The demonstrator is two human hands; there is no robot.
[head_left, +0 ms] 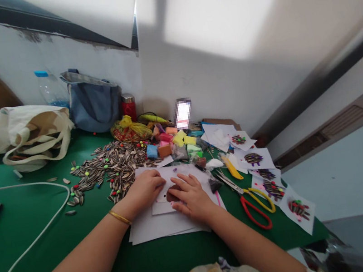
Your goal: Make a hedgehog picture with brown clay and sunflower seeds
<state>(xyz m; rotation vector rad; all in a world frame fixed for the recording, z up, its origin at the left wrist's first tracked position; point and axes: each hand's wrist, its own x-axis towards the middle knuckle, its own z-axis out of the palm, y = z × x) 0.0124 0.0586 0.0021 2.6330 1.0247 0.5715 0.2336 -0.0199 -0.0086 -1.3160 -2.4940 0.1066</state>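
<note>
A small white sheet of paper point(161, 208) lies on larger white sheets point(144, 229). On it is a flattened brown piece of modelling clay point(172, 193), partly under my right hand, with a small black dot point(165, 196) at its left. My right hand point(193, 197) is open, fingers spread over the clay. My left hand point(148, 187) rests at the upper left of the sheet, its fingers bent and pressed together; whatever its fingertips hold is hidden. Striped sunflower seeds point(120, 162) are heaped just beyond my left hand. Scissors point(246, 194) with red and yellow handles lie right of my right hand.
Colourful clay packs point(169, 147) and a yellow cutter knife point(232, 168) lie behind the sheets. Paper cards with seed pictures point(257, 159) line the right edge. A phone point(183, 113), blue bag point(95, 101) and cream bag point(28, 128) stand behind. A white cable point(52, 221) crosses the left side.
</note>
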